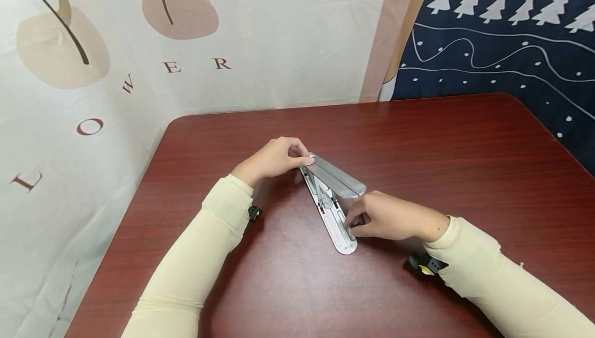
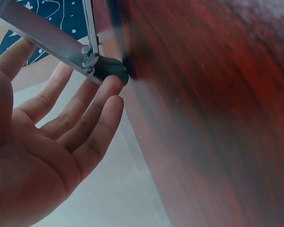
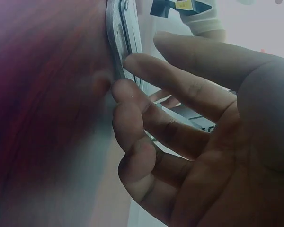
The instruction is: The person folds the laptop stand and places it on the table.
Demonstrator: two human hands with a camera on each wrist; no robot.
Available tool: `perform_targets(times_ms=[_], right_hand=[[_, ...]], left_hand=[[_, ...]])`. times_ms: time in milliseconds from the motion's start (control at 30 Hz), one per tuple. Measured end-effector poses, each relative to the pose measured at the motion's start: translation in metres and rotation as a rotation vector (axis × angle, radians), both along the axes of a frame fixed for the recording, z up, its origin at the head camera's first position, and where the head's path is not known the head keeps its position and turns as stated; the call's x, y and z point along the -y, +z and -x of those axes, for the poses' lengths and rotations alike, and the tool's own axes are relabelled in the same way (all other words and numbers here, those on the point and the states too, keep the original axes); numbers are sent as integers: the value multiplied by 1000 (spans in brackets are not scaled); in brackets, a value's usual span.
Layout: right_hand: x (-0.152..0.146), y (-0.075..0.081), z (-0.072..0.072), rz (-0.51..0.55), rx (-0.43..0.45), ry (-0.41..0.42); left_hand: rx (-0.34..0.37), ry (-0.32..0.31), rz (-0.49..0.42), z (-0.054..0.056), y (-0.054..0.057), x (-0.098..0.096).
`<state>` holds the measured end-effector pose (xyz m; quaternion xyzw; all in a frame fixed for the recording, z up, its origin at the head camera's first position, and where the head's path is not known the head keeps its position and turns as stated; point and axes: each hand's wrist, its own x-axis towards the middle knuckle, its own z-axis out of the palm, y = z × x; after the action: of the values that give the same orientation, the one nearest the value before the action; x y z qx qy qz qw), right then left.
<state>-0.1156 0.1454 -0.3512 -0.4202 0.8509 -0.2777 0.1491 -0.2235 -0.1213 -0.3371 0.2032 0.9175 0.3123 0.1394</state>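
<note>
A silver folding metal stand (image 1: 335,177) lies mid-table, its upper plate raised at an angle over a slotted base (image 1: 335,224). My left hand (image 1: 275,158) grips the hinged end, thumb on the upper plate. In the left wrist view its fingers (image 2: 111,85) reach round the stand's rounded end beside the hinge (image 2: 90,61). At the near part of the base, my right hand (image 1: 388,216) pinches the side edge. The right wrist view has fingertips (image 3: 132,61) right at that metal edge, the other fingers bent below. Between the two plates a brace (image 1: 321,188) shows.
The reddish-brown wooden table (image 1: 279,286) has rounded far corners. Behind and left hangs a pale cloth (image 1: 279,43) with printed flowers and letters; a dark blue cloth (image 1: 492,48) with white trees hangs at right. Small black devices sit at both wrists.
</note>
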Motion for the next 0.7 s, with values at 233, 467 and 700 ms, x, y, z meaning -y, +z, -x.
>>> perform_targets(times_ms=[233,467,700], right_hand=[[2,-1,-4,13,12,23],[7,1,-9,-10,2,18],[11,0,-14,-48,-19,24]], left_hand=[[12,-27,-16,2,-1,-1],[12,-45,-20,2,-2,-5],[23,-63,-29,2,-2,-8]])
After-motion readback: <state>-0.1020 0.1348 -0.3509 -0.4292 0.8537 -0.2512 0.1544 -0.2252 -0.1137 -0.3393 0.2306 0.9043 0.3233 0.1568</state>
